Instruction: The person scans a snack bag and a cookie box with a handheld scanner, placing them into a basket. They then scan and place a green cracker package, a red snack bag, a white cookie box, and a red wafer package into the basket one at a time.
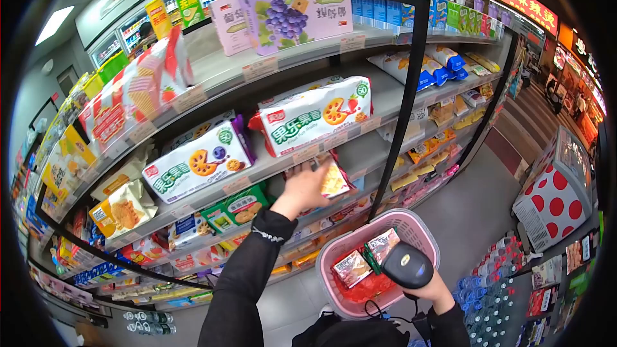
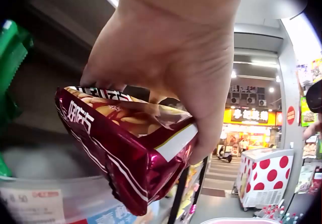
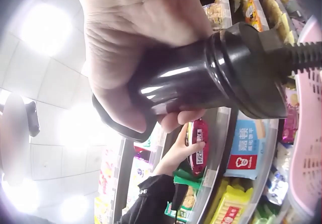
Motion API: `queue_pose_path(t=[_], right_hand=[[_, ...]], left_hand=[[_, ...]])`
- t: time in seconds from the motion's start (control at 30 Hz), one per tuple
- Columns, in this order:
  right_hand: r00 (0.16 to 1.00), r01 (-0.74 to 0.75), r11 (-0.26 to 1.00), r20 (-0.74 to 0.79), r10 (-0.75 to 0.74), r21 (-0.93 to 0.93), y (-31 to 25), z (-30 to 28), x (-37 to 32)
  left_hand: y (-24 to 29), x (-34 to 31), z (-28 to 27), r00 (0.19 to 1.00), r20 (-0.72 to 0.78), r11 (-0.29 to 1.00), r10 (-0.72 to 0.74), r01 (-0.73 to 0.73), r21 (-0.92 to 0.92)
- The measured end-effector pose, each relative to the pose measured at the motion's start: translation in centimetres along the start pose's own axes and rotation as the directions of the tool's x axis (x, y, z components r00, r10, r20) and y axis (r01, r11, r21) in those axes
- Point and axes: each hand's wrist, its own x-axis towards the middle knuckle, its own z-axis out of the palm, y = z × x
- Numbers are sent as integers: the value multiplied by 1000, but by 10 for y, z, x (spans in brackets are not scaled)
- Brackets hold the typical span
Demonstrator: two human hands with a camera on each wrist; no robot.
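Note:
My left hand (image 1: 305, 187) grips a dark red snack packet (image 2: 113, 141) at a lower shelf, thumb on one end and fingers over its far side. In the head view the pictured face of this packet shows beyond the fingers. My right hand (image 3: 146, 38) is wrapped around the handle of a black barcode scanner (image 1: 407, 265) with a ribbed cable (image 3: 304, 57). Below the scanner is a pink basket (image 1: 418, 223). Inside it lie two small snack packs (image 1: 352, 268) and something green, over a red bottom.
White biscuit packs (image 1: 315, 115) line the shelf above my left hand, and a green biscuit pack (image 1: 236, 209) lies to its left. A black shelf post (image 1: 403, 112) rises at the right. Bottled drinks (image 1: 485, 295) and a red-dotted freezer (image 1: 554, 202) stand on the floor.

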Motion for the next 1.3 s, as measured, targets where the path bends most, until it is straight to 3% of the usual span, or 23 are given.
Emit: queue_pose_path(t=[0.03,0.1,0.23,0.33,0.5,0.7,0.77,0.83,0.9,0.93,0.97,1.0,1.03,1.07,1.13,1.2,1.23,1.3], right_hand=[[1000,-27,1000,-9,28,13,3,-7,-6],[995,-76,991,-57,83,107,10,-18,-16],[979,-156,979,-114,171,130,20,-41,-33],[963,-185,971,-167,210,153,35,-57,-40],[938,-208,957,-235,254,202,39,-72,-42],[960,-226,963,-132,246,147,43,-82,-34],[956,-236,941,-113,269,242,41,-82,-32],[955,-268,947,-78,285,178,45,-86,-33],[957,-274,950,-56,285,151,58,-87,-40],[961,-262,951,-40,272,164,61,-89,-42],[957,-277,946,-36,287,167,64,-90,-43],[962,-261,957,-47,269,129,68,-91,-45],[967,-243,966,-54,248,90,71,-91,-45],[959,-262,958,-84,272,115,73,-91,-46],[939,-326,937,-69,336,124,80,-92,-49],[915,-390,912,-61,400,127,86,-94,-50],[908,-408,903,-42,416,133,88,-94,-49],[890,-447,883,-21,455,143,97,-94,-55]], left_hand=[[-9,11,8,998,-52,999,26,-24,42],[-27,36,15,991,-62,991,116,-119,-54],[-53,62,25,988,-60,989,144,-145,-21],[-62,72,27,992,102,997,68,-70,16],[-68,75,32,995,101,1000,3,-4,8],[-73,75,36,987,118,995,-104,103,21],[-75,75,39,981,143,992,-130,128,18],[-60,65,39,991,84,987,-105,114,-116],[-18,41,36,979,-190,997,-71,75,14],[7,26,37,950,-312,1000,-4,-4,-23],[27,14,42,903,-409,981,129,-176,-79],[42,-3,54,889,-434,957,147,-238,-163],[58,-22,70,915,-385,940,118,-228,-253],[73,-36,87,959,-269,857,91,-213,-470],[94,-58,137,996,1,734,90,-66,-676],[104,-69,191,936,336,752,105,147,-643],[102,-78,226,931,333,817,153,71,-573],[106,-87,278,826,564,805,17,323,-497]])
